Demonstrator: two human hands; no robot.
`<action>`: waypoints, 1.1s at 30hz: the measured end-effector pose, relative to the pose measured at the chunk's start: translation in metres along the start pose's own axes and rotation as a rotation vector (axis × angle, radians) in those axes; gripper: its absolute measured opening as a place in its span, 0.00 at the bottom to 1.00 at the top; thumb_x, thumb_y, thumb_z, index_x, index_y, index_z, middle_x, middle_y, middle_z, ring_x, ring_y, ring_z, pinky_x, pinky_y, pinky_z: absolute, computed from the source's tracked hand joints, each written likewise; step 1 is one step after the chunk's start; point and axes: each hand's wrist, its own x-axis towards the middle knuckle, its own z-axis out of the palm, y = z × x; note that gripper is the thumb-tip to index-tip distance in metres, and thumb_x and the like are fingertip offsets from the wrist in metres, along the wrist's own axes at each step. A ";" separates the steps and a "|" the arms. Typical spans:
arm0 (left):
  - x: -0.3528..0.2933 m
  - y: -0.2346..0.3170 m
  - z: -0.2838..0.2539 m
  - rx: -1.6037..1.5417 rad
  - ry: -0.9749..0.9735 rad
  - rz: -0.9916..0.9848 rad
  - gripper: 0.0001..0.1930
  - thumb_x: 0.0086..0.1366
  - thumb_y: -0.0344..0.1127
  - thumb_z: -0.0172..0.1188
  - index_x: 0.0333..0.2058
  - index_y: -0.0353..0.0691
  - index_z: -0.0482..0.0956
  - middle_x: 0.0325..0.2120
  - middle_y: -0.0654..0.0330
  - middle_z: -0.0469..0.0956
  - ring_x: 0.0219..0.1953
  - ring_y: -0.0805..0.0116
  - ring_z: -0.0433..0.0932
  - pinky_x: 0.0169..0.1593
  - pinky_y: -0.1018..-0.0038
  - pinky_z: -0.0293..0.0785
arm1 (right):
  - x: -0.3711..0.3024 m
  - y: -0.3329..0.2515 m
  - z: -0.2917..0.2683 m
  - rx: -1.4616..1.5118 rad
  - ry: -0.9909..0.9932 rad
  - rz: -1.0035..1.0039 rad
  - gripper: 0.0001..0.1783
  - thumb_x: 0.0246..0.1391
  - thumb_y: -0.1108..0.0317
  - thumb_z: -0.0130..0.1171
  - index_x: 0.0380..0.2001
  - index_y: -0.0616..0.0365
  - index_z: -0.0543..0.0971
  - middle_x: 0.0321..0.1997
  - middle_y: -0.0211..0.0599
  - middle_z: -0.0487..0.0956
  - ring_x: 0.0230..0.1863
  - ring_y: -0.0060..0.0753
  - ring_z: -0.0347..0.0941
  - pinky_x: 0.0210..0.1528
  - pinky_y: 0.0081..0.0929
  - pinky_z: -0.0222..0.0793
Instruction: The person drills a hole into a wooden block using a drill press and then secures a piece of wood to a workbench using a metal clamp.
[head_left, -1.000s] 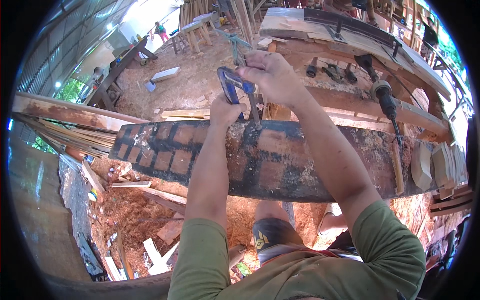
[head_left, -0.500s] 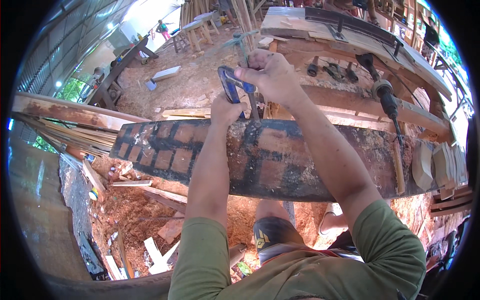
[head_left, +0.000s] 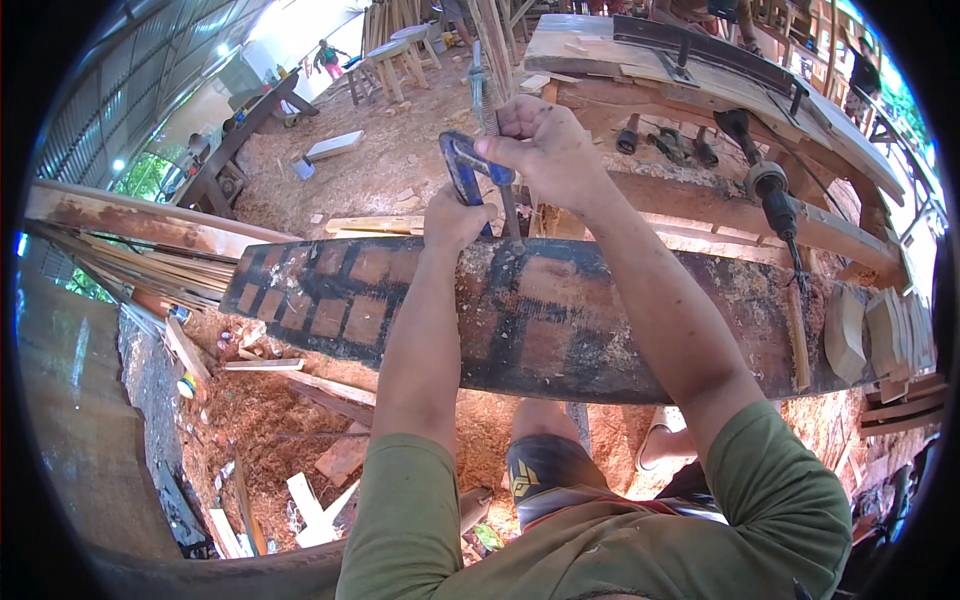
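While both the left hand (head_left: 455, 215) and right hand (head_left: 545, 150) grip a blue clamp (head_left: 468, 165), a drill (head_left: 765, 185) lies beyond the charred plank (head_left: 560, 310).

Long plank (head_left: 560, 310): reddish-brown wood with charred black bands and a grid of black-edged squares toward its left end. Clamp (head_left: 470, 170): blue. Sleeves (head_left: 780, 500): olive green. Floor (head_left: 270, 420): orange-brown sawdust.

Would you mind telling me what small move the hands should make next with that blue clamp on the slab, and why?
Probably turn the screw another small bit. The right hand grips the top of the blue clamp while the left hand steadies its frame at the far edge of the dark charred wooden slab. The clamp stands upright there, but whether it is tight cannot be seen.
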 end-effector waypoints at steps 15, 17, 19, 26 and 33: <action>0.006 -0.004 0.001 0.005 -0.009 0.022 0.23 0.41 0.41 0.67 0.38 0.38 0.84 0.35 0.51 0.85 0.40 0.56 0.83 0.48 0.66 0.76 | 0.003 0.011 0.007 0.181 0.005 -0.124 0.15 0.59 0.63 0.63 0.42 0.66 0.81 0.37 0.34 0.83 0.37 0.22 0.77 0.46 0.22 0.71; 0.003 0.000 0.000 0.018 -0.014 0.009 0.23 0.41 0.41 0.67 0.39 0.38 0.84 0.35 0.51 0.85 0.41 0.56 0.83 0.48 0.66 0.75 | 0.001 0.009 0.008 0.176 0.023 -0.085 0.15 0.59 0.62 0.63 0.41 0.65 0.82 0.36 0.32 0.83 0.37 0.21 0.76 0.45 0.21 0.70; 0.003 0.002 0.000 0.031 -0.019 -0.002 0.23 0.41 0.41 0.67 0.39 0.38 0.84 0.35 0.52 0.85 0.41 0.56 0.83 0.48 0.66 0.75 | 0.001 0.009 0.008 0.170 0.043 -0.049 0.16 0.60 0.61 0.62 0.41 0.64 0.82 0.35 0.31 0.83 0.36 0.20 0.76 0.44 0.21 0.70; 0.004 -0.004 0.001 -0.013 -0.026 0.002 0.23 0.42 0.40 0.68 0.40 0.38 0.84 0.37 0.52 0.85 0.42 0.57 0.83 0.49 0.67 0.76 | 0.000 0.010 0.016 0.008 0.185 -0.127 0.19 0.57 0.57 0.63 0.35 0.68 0.81 0.26 0.43 0.82 0.28 0.31 0.78 0.35 0.30 0.72; 0.000 0.013 0.002 0.009 -0.060 -0.021 0.25 0.41 0.40 0.69 0.41 0.37 0.83 0.38 0.51 0.85 0.43 0.56 0.83 0.50 0.66 0.76 | -0.004 0.000 0.017 -0.209 0.259 -0.110 0.19 0.59 0.58 0.62 0.35 0.69 0.80 0.26 0.38 0.82 0.27 0.24 0.75 0.35 0.27 0.71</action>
